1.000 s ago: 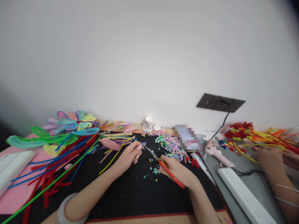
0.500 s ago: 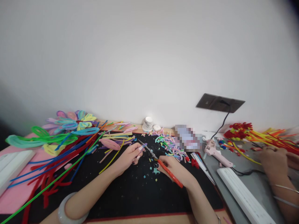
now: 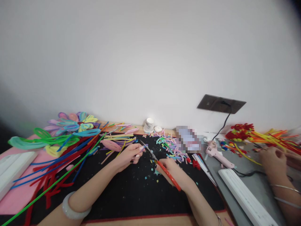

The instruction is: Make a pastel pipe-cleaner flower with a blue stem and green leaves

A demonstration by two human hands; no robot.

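Observation:
My left hand [image 3: 131, 154] is closed in a pinch, palm toward me, around a short purple pipe cleaner piece [image 3: 143, 147] that mostly hides behind the fingertips. Just to its right, my right hand [image 3: 172, 171] grips a pair of scissors [image 3: 167, 174] with orange-red handles. The blades point up and left, their tips close to the left fingertips. Small cut bits [image 3: 156, 171] lie on the black mat [image 3: 131, 197] below the blades. Beyond the right hand spreads a pile of short pastel pipe cleaner pieces [image 3: 167, 142].
Long pipe cleaners [image 3: 70, 153] and pipe cleaner flowers [image 3: 75, 121] cover the left side. A paper cup [image 3: 149, 124] stands by the wall. On the right are a pink glue gun [image 3: 219, 156], a white power strip [image 3: 245, 196] and another person's hands [image 3: 274, 161].
The scissors and my right hand have shifted slightly left, the blades nearer my left fingertips. Less of the purple piece shows now. The other person's hands have moved a little.

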